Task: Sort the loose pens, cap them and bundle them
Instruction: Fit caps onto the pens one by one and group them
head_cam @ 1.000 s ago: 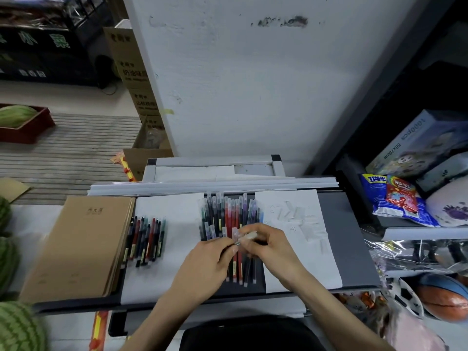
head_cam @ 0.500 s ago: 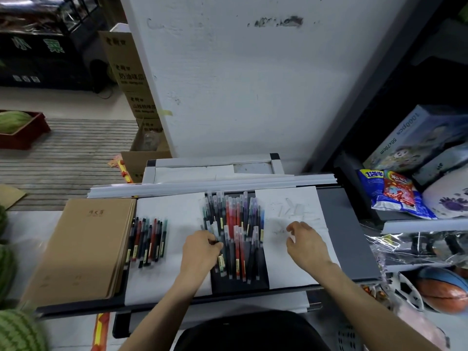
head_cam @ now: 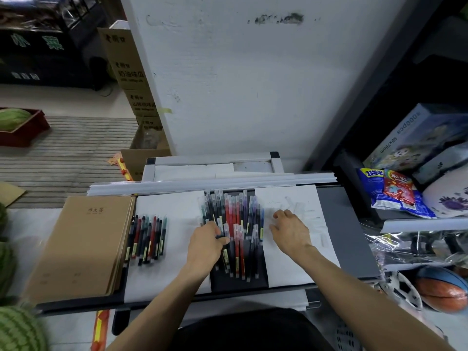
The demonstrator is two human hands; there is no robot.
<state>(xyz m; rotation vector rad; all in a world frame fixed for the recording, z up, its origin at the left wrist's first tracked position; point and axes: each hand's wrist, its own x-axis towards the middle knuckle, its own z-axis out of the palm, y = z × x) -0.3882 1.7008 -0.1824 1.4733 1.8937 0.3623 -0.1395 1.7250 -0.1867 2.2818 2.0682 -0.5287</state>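
Seen from above at a dark grey desk [head_cam: 352,224] hemmed by a white wall behind and crowded dark shelving to the right: left hand [head_cam: 206,245] resting at the left edge of the central pen pile [head_cam: 234,231], fingers curled at the barrels, though whether a pen is actually pinched cannot be told. Right hand [head_cam: 291,230] lying palm down, fingers loosely spread and gripping nothing, on the right-hand white sheet [head_cam: 311,252] among faint clear caps [head_cam: 295,207], just beside the pile. Pile spread lengthwise on the bare dark strip between two white sheets: slim plastic barrels in black, red, purple and blue, many with translucent caps and small yellow labels. Smaller row of pens [head_cam: 147,240], well apart, on the left sheet [head_cam: 177,216] against a stack of brown kraft-paper notebooks [head_cam: 83,247] with printed characters too small to read. Open paper between the row and the pile; free grey surface at the desk's right end. On the shelf, a puzzle box [head_cam: 417,138] printed "60x70cm" and a glossy blue-and-red snack bag [head_cam: 390,191]. Striped watermelons [head_cam: 20,330] at the left border; basketball [head_cam: 443,290] lower right.
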